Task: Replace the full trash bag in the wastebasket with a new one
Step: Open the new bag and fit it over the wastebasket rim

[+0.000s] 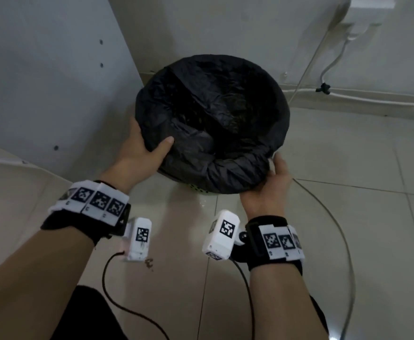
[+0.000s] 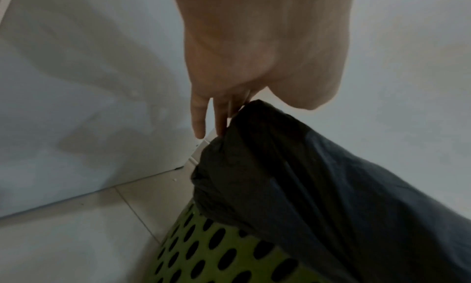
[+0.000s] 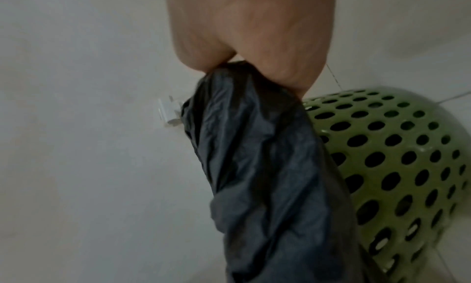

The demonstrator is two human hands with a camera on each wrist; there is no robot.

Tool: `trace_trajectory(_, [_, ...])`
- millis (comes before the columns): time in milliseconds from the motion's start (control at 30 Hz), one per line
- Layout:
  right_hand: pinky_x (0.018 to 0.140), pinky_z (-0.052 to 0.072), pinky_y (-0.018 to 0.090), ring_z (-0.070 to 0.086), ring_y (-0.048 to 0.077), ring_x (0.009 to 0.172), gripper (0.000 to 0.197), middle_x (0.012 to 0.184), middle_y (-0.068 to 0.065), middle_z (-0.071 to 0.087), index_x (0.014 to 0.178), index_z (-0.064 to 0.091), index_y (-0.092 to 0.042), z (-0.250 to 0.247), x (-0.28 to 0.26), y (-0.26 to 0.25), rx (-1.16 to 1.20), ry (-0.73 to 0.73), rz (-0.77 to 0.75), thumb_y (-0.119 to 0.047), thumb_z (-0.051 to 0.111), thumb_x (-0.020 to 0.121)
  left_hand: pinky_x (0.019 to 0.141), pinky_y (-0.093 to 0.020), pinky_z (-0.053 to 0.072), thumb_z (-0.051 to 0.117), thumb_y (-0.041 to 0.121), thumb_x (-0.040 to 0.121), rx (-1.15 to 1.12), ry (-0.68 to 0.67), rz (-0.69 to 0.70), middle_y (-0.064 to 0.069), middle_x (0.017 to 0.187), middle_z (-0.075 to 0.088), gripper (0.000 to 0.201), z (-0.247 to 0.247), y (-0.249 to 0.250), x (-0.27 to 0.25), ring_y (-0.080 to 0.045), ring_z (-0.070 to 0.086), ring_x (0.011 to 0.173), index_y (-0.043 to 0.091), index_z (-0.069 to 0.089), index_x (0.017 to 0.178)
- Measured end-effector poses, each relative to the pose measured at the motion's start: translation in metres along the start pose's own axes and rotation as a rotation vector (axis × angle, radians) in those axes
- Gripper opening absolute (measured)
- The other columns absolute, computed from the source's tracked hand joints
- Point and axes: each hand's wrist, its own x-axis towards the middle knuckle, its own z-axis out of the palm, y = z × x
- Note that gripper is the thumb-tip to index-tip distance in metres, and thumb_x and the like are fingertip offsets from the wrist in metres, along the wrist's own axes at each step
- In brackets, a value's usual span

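A black trash bag lines a green perforated wastebasket standing on the tiled floor, its edge folded over the rim. My left hand holds the left rim, thumb inside on the plastic and fingers outside. In the left wrist view the left hand has two fingers pointing down beside the bag above the basket wall. My right hand grips the bag's edge at the near right rim. The right wrist view shows the right hand holding bunched plastic beside the basket.
A white cabinet panel stands close on the left. Behind is a wall with a white socket box and cords. A thin cable curves over the floor tiles on the right. A small dark stain marks the floor near me.
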Motion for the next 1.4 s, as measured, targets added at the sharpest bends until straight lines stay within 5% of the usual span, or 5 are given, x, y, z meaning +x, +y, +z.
trace_trajectory(567, [0.057,0.046,0.016,0.057,0.018,0.065,0.022,0.079,0.000,0.062,0.082,0.063,-0.011,0.008,-0.008,-0.006,-0.131,0.291,-0.232,-0.010,0.045,0.095,0.112,-0.021,0.032,0.054,0.040,0.100,-0.035,0.061,0.065,0.009,0.152,0.040,0.072,-0.006,0.001,0.008,-0.008,0.040,0.137,0.018,0.019,0.159])
trace_trajectory(667, [0.076,0.049,0.020,0.065,0.028,0.100,0.047,0.119,0.012,0.064,0.134,0.050,0.002,-0.007,0.014,-0.004,-0.628,0.414,-0.263,-0.014,0.062,0.092,0.110,-0.018,0.032,0.049,0.024,0.102,0.020,-0.009,0.176,0.009,0.148,0.039,0.065,-0.007,-0.007,0.002,-0.007,0.039,0.136,0.018,0.018,0.158])
trace_trajectory(933, [0.102,0.049,0.043,0.066,0.029,0.114,0.064,0.126,0.012,0.067,0.128,0.062,-0.010,-0.005,0.013,0.004,-0.200,0.147,-0.079,-0.059,0.059,0.087,0.114,-0.039,0.042,0.059,0.071,0.083,-0.055,0.053,0.026,0.005,0.150,0.050,0.084,-0.007,-0.008,0.003,-0.014,0.050,0.134,0.029,0.035,0.151])
trace_trajectory(1133, [0.111,0.038,0.051,0.053,0.035,0.130,0.049,0.139,0.016,0.058,0.141,0.051,-0.009,-0.009,0.002,-0.003,0.033,0.093,-0.001,-0.036,0.038,0.102,0.110,-0.032,0.041,0.058,0.040,0.087,-0.035,0.039,0.004,0.002,0.145,0.050,0.076,-0.012,-0.005,0.018,-0.017,0.050,0.131,0.016,0.030,0.153])
trace_trajectory(1400, [0.072,0.048,0.029,0.059,0.022,0.079,0.012,0.088,0.003,0.067,0.087,0.067,-0.016,-0.009,-0.001,-0.006,-0.226,0.204,-0.120,-0.017,0.055,0.088,0.115,-0.040,0.041,0.063,0.048,0.082,-0.096,0.020,0.078,0.003,0.149,0.049,0.083,-0.010,-0.008,0.006,-0.013,0.049,0.135,0.023,0.029,0.154])
